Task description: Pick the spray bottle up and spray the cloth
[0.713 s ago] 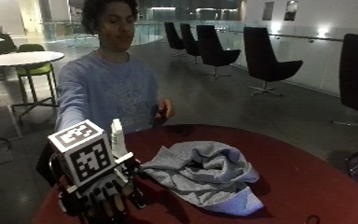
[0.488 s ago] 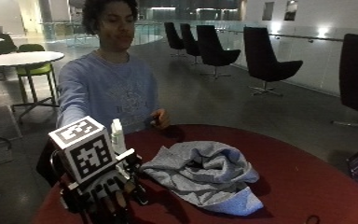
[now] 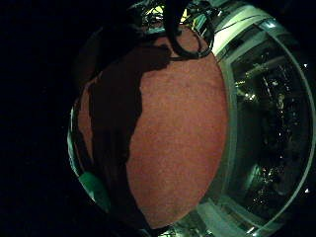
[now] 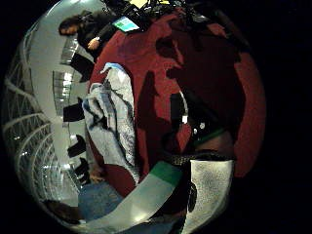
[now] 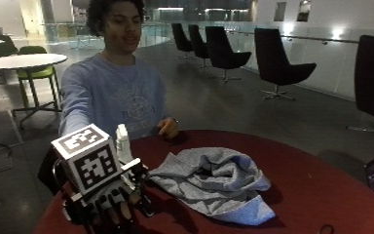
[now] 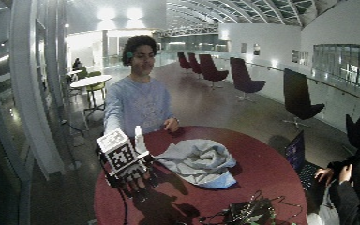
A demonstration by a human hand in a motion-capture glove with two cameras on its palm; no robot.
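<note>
While gloved right hand (image 5: 112,207) hangs over red table (image 5: 316,195), fingers straight, holding nothing; spray bottle (image 5: 122,145) upright behind, base hidden; grey cloth (image 5: 213,180) beside.

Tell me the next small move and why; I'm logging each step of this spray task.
Probably bring the gloved right hand back to the spray bottle and close around it. The hand rests on the red table with fingers spread, holding nothing; the bottle stands upright behind it, beside the grey cloth.
</note>
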